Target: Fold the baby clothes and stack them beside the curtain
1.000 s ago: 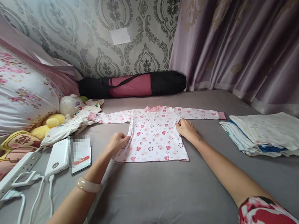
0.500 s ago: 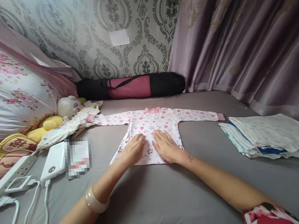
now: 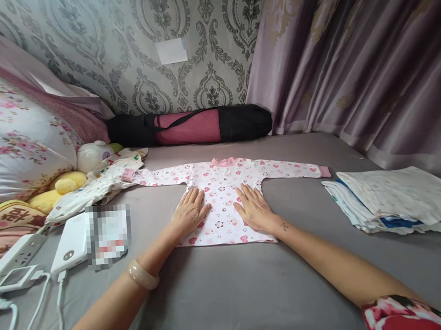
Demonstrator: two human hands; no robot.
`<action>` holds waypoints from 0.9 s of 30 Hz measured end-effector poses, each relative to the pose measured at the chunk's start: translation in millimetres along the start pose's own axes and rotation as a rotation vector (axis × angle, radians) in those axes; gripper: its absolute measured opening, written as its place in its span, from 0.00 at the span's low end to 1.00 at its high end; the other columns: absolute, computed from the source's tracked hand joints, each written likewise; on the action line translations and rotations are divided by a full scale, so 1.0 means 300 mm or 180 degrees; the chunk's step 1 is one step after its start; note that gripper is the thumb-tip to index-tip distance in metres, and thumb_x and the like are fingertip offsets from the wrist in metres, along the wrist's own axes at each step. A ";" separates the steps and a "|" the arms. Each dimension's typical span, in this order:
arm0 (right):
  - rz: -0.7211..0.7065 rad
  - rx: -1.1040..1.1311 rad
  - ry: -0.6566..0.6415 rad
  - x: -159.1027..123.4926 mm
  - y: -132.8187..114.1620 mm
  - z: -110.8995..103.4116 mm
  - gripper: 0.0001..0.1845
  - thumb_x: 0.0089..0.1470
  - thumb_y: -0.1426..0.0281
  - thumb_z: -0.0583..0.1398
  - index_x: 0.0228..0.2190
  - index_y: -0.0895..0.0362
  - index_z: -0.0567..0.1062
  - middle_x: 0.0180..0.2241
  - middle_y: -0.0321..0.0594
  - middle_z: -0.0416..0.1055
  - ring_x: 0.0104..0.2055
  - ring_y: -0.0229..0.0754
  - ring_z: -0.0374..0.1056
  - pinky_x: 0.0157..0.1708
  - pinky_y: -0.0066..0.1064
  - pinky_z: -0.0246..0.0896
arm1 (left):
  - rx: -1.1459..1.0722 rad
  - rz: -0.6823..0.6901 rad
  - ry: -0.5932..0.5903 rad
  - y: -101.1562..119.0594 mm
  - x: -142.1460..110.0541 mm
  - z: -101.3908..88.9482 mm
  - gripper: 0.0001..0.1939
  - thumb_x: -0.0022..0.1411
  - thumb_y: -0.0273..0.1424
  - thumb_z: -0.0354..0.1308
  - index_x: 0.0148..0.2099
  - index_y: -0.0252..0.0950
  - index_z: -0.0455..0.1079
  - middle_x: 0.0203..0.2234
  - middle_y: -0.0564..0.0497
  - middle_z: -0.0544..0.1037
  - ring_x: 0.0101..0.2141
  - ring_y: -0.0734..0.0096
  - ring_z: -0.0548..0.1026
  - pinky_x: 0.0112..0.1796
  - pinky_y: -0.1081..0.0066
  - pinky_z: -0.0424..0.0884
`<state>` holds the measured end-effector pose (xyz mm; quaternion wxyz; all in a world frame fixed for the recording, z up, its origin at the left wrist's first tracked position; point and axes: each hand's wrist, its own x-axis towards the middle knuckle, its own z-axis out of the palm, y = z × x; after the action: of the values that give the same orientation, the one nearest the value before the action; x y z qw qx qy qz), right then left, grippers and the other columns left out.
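Note:
A small white long-sleeved shirt (image 3: 222, 199) with pink hearts and flowers lies spread flat, its pink collar away from me and both sleeves stretched out sideways. My left hand (image 3: 190, 209) rests palm down on the left part of its body, fingers extended. On the right part, my right hand (image 3: 253, 208) lies flat too, fingers pointing to the collar. Neither hand grips the cloth. The left cuff touches or overlaps a patterned cream garment (image 3: 95, 187) at the left.
Folded clothes (image 3: 398, 199) are stacked at the right. A black and pink rolled bag (image 3: 188, 127) lies along the wall. At the left are a white power bank (image 3: 71, 241), a power strip (image 3: 20, 252) with cables, plush toys (image 3: 63, 187) and a floral pillow (image 3: 20, 132).
My hands have moved apart across the shirt, the left one to the left and the right one slightly to the right. The shirt's lower left side has shifted inward. The view has turned slightly.

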<state>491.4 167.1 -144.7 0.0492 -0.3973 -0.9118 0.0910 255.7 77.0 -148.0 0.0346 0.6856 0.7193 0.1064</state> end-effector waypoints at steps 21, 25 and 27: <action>0.0521 -0.0074 0.0218 0.431 0.082 0.001 0.34 0.65 0.57 0.42 0.66 0.59 0.49 0.69 0.49 0.37 0.70 0.51 0.35 0.65 0.50 0.29 | -0.0584 -0.0756 -0.0174 0.279 0.268 0.019 0.16 0.63 0.30 0.48 0.53 0.37 0.62 0.59 0.37 0.63 0.62 0.52 0.57 0.58 0.49 0.53; 0.0606 -0.0143 0.0079 0.495 0.103 -0.005 0.33 0.65 0.59 0.41 0.66 0.61 0.51 0.69 0.49 0.41 0.69 0.53 0.37 0.65 0.48 0.32 | -0.0721 -0.0775 -0.0086 0.267 0.276 0.013 0.16 0.62 0.30 0.50 0.53 0.37 0.62 0.57 0.36 0.66 0.60 0.51 0.60 0.57 0.50 0.56; 0.0662 -0.0176 0.0032 0.513 0.099 -0.014 0.33 0.65 0.59 0.41 0.65 0.61 0.53 0.68 0.50 0.43 0.69 0.55 0.39 0.64 0.49 0.34 | -0.0869 -0.0828 -0.0001 0.260 0.284 0.008 0.16 0.62 0.29 0.50 0.53 0.36 0.62 0.55 0.37 0.68 0.59 0.53 0.63 0.56 0.53 0.58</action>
<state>408.8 300.4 -144.0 0.0330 -0.4914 -0.8676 0.0684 327.7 164.7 -126.6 0.1409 0.5758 0.7807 0.1975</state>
